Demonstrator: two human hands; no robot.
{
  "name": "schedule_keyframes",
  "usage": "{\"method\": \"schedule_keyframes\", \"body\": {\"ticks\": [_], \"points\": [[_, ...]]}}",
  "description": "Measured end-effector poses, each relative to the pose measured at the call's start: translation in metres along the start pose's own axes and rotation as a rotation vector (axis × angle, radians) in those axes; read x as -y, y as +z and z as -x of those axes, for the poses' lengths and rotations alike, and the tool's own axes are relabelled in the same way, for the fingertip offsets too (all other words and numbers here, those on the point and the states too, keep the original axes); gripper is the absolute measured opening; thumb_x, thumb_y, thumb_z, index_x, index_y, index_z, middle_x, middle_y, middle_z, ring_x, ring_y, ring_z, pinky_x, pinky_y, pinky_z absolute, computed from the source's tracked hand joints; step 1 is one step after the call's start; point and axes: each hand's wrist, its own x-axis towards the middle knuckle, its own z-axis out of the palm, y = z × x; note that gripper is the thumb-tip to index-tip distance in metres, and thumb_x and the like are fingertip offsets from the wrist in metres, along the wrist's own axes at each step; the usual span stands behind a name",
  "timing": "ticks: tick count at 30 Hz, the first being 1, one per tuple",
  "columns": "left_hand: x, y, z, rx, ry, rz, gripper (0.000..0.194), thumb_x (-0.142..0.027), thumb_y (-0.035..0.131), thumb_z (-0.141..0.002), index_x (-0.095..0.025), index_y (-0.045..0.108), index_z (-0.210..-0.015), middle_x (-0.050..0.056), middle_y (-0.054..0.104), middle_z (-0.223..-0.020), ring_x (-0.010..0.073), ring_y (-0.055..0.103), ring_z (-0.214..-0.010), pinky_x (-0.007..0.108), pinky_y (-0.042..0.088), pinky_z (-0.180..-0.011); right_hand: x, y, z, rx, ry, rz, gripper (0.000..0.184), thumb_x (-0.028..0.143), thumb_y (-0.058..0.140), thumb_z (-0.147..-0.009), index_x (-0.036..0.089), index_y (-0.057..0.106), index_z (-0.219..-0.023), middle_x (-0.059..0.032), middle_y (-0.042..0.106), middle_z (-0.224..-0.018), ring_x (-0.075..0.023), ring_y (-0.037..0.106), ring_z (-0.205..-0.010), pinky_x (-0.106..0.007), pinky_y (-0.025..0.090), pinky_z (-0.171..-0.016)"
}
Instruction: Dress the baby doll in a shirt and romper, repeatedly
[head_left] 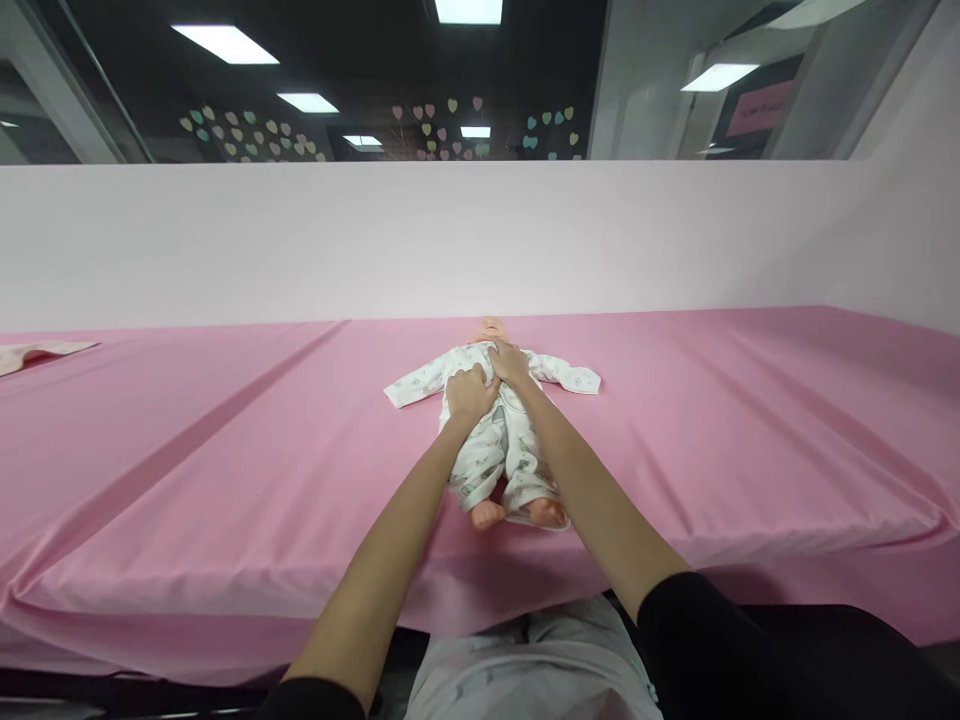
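Note:
A baby doll (489,329) lies on its back on the pink-covered table (225,450), dressed in a white patterned sleepsuit (495,450) with the sleeves spread out to both sides. My left hand (469,390) is closed on the suit's fabric at the doll's chest. My right hand (508,362) pinches the fabric just below the doll's neck. Both bare feet of the doll (517,514) point toward me at the near edge.
A pale pink wall panel (480,240) runs along the back of the table. A folded light cloth (37,352) lies at the far left. Heart stickers dot the dark glass above the panel.

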Motion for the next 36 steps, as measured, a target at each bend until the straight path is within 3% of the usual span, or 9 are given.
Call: {"method": "schedule_keyframes", "body": {"ticks": [10,17,24,36], "points": [[0.008,0.011,0.000,-0.073,-0.045,0.190,0.027,-0.046,0.048,-0.079,-0.021,0.056,-0.074,0.005,0.063,-0.072,0.0229,0.057,-0.080,0.030,0.035,-0.068,-0.002,0.003,0.001,-0.031,0.004,-0.025,0.039,0.037,0.029,-0.090,0.022,0.053,-0.117,-0.0060,0.058,-0.120,-0.0234,0.048,-0.113,-0.038,0.035,-0.094],[0.012,0.011,-0.001,-0.059,0.026,0.258,0.018,-0.039,0.053,-0.075,-0.022,0.055,-0.070,0.000,0.059,-0.063,0.0203,0.056,-0.074,0.028,0.032,-0.062,-0.003,0.006,0.012,-0.087,-0.051,0.009,0.037,0.037,0.027,-0.093,0.016,0.052,-0.111,-0.0115,0.056,-0.120,-0.0243,0.046,-0.116,-0.040,0.033,-0.096],[0.014,0.009,-0.001,-0.059,0.060,0.314,0.013,-0.034,0.053,-0.073,-0.022,0.055,-0.069,-0.001,0.056,-0.060,0.0182,0.054,-0.068,0.027,0.030,-0.058,-0.008,0.005,0.028,-0.108,-0.111,0.058,0.036,0.035,0.026,-0.094,0.015,0.049,-0.113,-0.0123,0.052,-0.125,-0.0223,0.042,-0.120,-0.038,0.031,-0.097],[0.015,0.011,0.000,-0.083,0.060,0.359,0.011,-0.033,0.053,-0.072,-0.022,0.055,-0.068,-0.002,0.055,-0.060,0.0169,0.053,-0.066,0.027,0.030,-0.058,-0.009,0.003,0.028,-0.088,-0.098,0.039,0.035,0.028,0.027,-0.093,0.014,0.048,-0.118,-0.0110,0.048,-0.132,-0.0215,0.037,-0.125,-0.038,0.030,-0.100]]}}
